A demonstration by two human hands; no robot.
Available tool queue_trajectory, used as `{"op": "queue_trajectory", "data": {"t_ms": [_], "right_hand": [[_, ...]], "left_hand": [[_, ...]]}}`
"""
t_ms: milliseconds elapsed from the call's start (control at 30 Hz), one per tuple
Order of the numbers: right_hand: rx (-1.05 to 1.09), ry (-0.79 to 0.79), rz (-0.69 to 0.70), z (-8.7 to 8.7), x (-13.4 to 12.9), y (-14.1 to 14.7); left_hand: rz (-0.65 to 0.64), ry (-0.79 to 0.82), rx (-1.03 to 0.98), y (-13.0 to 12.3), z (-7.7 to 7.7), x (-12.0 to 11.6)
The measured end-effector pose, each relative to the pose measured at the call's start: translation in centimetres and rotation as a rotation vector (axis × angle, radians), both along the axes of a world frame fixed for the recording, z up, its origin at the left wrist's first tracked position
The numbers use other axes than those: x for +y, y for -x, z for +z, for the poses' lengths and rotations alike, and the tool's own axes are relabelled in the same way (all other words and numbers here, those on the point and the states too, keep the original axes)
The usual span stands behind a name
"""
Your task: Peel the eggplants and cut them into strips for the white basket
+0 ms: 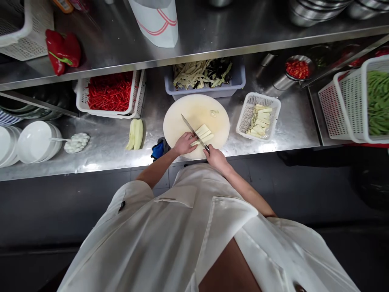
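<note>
My right hand is closed around the dark handle of a kitchen knife, whose blade slants across the round cutting board. Under and beside the blade lie pale slices of peeled eggplant. Bent fingers of my left hand press on the near end of these slices, close to the blade. A few small pale scraps rest on the board's upper right. To the left of the board, whole peeled eggplants lie on the steel counter.
Behind the board stands a grey-blue tub of peelings. At right is a white basket of pale cut strips; at left, a basket of shredded red pepper. A blue cloth lies by the counter's edge. A steel shelf overhangs the back.
</note>
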State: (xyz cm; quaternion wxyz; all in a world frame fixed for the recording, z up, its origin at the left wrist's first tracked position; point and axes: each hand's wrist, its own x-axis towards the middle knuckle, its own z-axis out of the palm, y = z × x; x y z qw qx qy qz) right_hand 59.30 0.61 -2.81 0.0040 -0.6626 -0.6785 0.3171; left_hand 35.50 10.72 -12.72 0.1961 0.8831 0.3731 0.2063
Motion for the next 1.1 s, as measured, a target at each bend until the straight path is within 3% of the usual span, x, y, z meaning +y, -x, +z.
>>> {"op": "queue_trajectory", "data": {"t_ms": [67, 167, 267, 367, 467, 567, 700, 800, 967, 1100], "right_hand": [[0.12, -0.057, -0.041, -0.8, 0.6, -0.3], [0.43, -0.086, -0.192, -2.4, -0.9, -3.4], [0.83, 0.101, -0.462, -4.6, -4.3, -8.8], [1.055, 0.348, -0.672, -6.9, -7.5, -14.1], [1.099, 0.485, -0.759, -8.9, -9.1, -17.1], [1.126, 0.54, -0.759, -10.0, -9.1, -17.2], [1.158, 0.545, -0.677, -10.6, -7.2, -15.2], [1.178, 0.552, -0.592, -11.0, -5.4, -13.5], [1.237, 0.618, -0.424, -10.9, -2.7, -10.8], [1.237, 0.695, -0.272, -10.0, -0.9, -10.4]], "left_hand": [[0.035, -0.019, 0.037, 0.7, 0.2, 1.0], [0.273, -0.052, 0.072, 2.9, 1.0, 4.1], [0.455, -0.071, 0.074, 4.9, 2.0, 7.0], [0.412, -0.078, 0.082, 4.9, 2.7, 8.0], [0.266, -0.054, 0.092, 2.7, 3.3, 7.9], [0.198, 0.032, 0.174, 0.1, 3.8, 8.2], [0.314, 0.089, 0.271, -2.7, 3.9, 7.8], [0.354, 0.111, 0.217, -5.0, 3.4, 4.5], [0.525, 0.074, 0.023, -9.1, 2.1, -2.5], [0.662, 0.034, -0.043, -11.2, 1.7, -3.4]]}}
